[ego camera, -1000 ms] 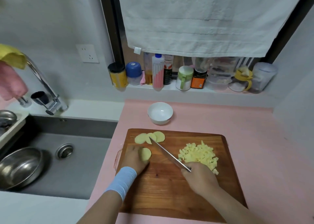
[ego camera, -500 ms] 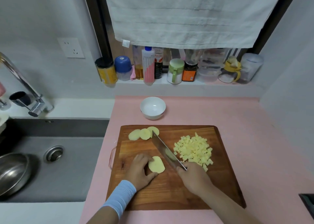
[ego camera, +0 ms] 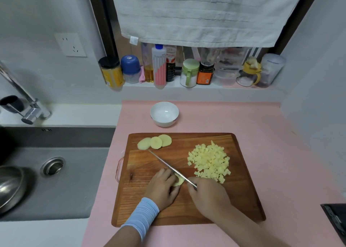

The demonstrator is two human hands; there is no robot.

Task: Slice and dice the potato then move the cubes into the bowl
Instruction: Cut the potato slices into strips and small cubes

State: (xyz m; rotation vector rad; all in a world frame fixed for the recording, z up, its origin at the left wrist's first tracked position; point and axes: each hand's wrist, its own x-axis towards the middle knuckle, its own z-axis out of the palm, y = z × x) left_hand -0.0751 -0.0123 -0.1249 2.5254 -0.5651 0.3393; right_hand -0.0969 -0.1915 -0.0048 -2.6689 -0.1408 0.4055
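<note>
Grey walls close in a small kitchen corner, seen from above. At far left a steel basin (ego camera: 9, 186) lies in the sunken grey sink (ego camera: 74, 190), near the round drain (ego camera: 52, 166). A chrome tap (ego camera: 28, 104) slants over the sink's back edge, and a wall socket (ego camera: 72, 44) sits higher up. Right of the sink runs the pink counter (ego camera: 271, 143). Behind it a white towel (ego camera: 202, 12) hangs over a sill crowded with jars and bottles (ego camera: 159, 67).

A white bowl (ego camera: 164, 122) stands on the counter just behind the wooden cutting board (ego camera: 146, 205), not touching it, its inside plain white. At the board's far left corner three potato rounds (ego camera: 154, 142) lie overlapping in a row.

Nearer the front edge, the left hand (ego camera: 162, 187), with a pale blue wristband (ego camera: 140, 216) at the wrist, curls its fingers down onto a single potato slice (ego camera: 178, 181), pinning it flat to the wood. The knife (ego camera: 168, 165) runs diagonally from beside the rounds toward the front, its blade standing on that slice right against the left fingertips. The right hand (ego camera: 207, 196) is wrapped around the knife's handle, which is hidden inside the fist.

Right of the blade a heap of potato cubes (ego camera: 209, 161) sits on the board, its nearest pieces close to the right hand. At the far right edge a dark object (ego camera: 335, 222) juts in; I cannot tell what it is.
</note>
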